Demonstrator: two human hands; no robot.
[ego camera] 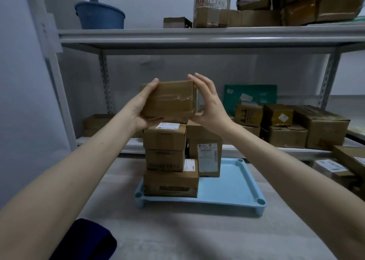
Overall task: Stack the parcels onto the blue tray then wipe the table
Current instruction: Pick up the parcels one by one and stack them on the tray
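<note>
A taped brown parcel (169, 99) is held up between both hands, just above a stack. My left hand (142, 109) grips its left end and underside. My right hand (209, 103) presses flat against its right end, fingers straight. Below it, three cardboard parcels (166, 160) stand stacked on the left part of the light blue tray (233, 188). A taller labelled parcel (207, 157) stands behind them on the tray. The tray rests on the grey table (197, 234).
A dark blue cloth (87, 240) lies at the table's near left. More parcels (333, 168) sit at the right edge. Behind the table a metal shelf unit (197, 36) carries many boxes (286, 127) and a blue bucket (99, 15).
</note>
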